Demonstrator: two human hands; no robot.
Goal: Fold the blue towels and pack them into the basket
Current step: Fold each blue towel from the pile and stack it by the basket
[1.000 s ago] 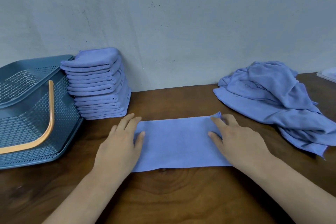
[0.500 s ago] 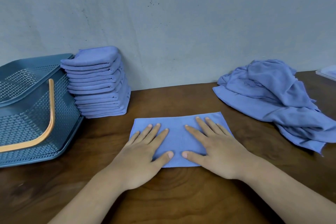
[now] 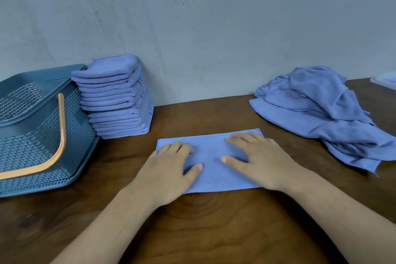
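You're pressing left hand (image 3: pixel 169 169) and right hand (image 3: pixel 259 163) flat on the half-folded towel (image 3: pixel 212 156), fingers loose and gripping nothing, likely smoothing it for the next fold. It's lying on the bench (image 3: pixel 192 231) right of the basket (image 3: pixel 42 135). Folded stack (image 3: pixel 115 96) is sitting just beside the basket, unfolded pile (image 3: pixel 317 109) farthest right of it.

One basket (image 3: pixel 32 135); two hands (image 3: pixel 169 170) (image 3: pixel 262 163)

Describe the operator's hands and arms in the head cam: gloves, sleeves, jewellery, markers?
Left hand and right hand are both bare, with no gloves. No rings, watch, wristband, tape or tracking markers are visible. The thumbnails look short and unpainted. Both forearms are uncovered down to the bottom frame edge, so no sleeve shows in this view.
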